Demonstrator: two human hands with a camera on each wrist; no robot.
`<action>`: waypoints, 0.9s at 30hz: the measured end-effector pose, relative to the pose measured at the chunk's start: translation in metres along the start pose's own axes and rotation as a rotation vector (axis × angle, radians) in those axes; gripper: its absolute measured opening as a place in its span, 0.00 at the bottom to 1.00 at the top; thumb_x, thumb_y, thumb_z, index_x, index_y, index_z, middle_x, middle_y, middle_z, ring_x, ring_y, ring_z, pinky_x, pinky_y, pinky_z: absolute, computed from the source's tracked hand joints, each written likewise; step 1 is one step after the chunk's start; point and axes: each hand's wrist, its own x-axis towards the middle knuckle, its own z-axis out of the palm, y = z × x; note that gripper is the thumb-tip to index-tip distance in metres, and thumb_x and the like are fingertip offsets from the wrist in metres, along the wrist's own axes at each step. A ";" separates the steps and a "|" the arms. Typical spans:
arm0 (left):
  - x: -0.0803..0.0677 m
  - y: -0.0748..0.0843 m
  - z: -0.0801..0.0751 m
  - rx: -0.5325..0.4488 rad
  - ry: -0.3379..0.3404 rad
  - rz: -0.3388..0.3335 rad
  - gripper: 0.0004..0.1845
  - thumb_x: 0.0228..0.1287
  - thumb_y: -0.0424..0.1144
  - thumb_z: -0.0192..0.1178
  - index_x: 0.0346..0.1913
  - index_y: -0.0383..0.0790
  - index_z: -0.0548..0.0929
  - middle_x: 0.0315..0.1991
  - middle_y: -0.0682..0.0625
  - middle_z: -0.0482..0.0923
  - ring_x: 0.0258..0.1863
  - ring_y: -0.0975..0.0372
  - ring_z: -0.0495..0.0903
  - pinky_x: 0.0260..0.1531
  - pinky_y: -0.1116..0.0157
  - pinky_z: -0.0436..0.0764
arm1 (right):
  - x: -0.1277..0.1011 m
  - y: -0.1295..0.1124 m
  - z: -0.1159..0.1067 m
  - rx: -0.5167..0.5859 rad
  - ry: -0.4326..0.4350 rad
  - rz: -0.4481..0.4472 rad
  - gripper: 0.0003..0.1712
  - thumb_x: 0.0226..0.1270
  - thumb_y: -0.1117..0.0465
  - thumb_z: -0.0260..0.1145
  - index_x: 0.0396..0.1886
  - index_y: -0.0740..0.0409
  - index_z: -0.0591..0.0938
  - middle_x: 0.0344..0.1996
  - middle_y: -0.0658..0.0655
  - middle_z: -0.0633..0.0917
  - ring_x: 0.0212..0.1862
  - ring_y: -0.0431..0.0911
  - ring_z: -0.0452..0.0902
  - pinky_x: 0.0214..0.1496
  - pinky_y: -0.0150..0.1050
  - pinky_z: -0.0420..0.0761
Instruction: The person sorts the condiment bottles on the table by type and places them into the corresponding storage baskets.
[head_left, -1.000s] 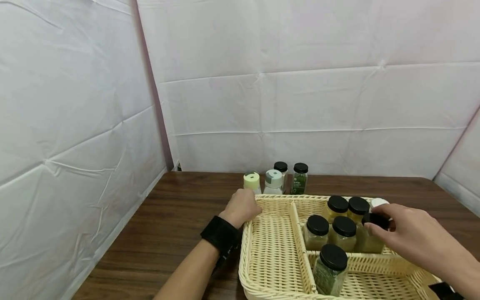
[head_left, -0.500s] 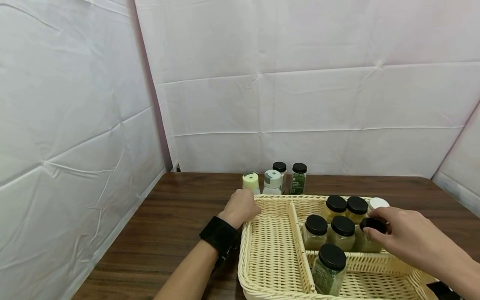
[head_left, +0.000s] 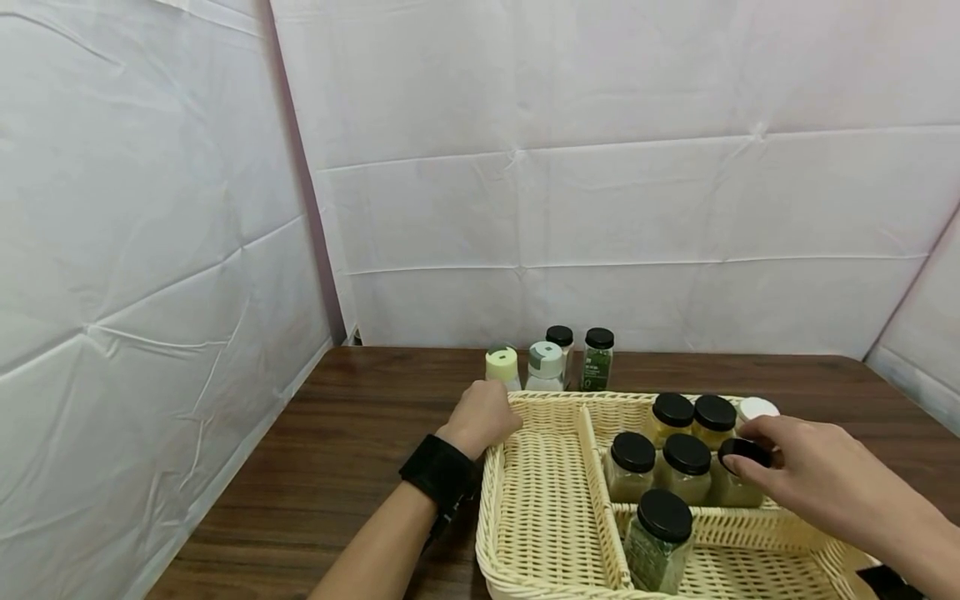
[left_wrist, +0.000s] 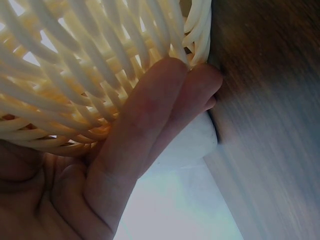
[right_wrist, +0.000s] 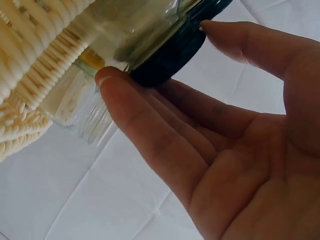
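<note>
1 bskt [head_left: 551, 508], 7 jars [head_left: 656, 550], 4 btls [head_left: 597, 368], 2 hands [head_left: 482, 417], 1 tbl [head_left: 375, 433].

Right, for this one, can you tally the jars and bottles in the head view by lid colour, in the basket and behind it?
Black-lidded jars in the basket: 6
White-lidded jar in the basket: 1
Black-topped bottles behind it: 2
Yellow-topped bottle behind it: 1
Pale grey-green-topped bottle behind it: 1
Total: 11

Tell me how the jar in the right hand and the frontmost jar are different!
The right hand grips the held jar; no hand touches the front jar. The held jar is beside other jars; the front jar stands apart, in another part of the basket. Both have black lids.
</note>
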 end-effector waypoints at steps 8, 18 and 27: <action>0.001 -0.002 0.001 -0.014 0.000 0.021 0.26 0.63 0.26 0.63 0.13 0.45 0.64 0.12 0.55 0.56 0.10 0.64 0.59 0.15 0.68 0.60 | 0.001 0.012 -0.022 0.021 0.053 0.048 0.27 0.77 0.47 0.69 0.53 0.70 0.85 0.39 0.58 0.89 0.39 0.57 0.88 0.39 0.59 0.84; 0.001 -0.003 -0.001 -0.013 0.003 0.002 0.25 0.63 0.26 0.63 0.14 0.45 0.65 0.13 0.54 0.58 0.11 0.63 0.61 0.16 0.68 0.61 | 0.014 0.048 -0.039 0.051 0.342 0.036 0.19 0.81 0.55 0.65 0.51 0.70 0.85 0.40 0.72 0.88 0.42 0.72 0.84 0.36 0.64 0.81; 0.000 -0.001 -0.001 -0.019 -0.013 0.001 0.25 0.64 0.26 0.63 0.13 0.45 0.64 0.13 0.55 0.56 0.11 0.64 0.58 0.16 0.68 0.60 | 0.034 0.105 -0.019 0.152 0.105 0.132 0.31 0.85 0.47 0.59 0.58 0.75 0.82 0.43 0.72 0.88 0.41 0.63 0.87 0.36 0.55 0.84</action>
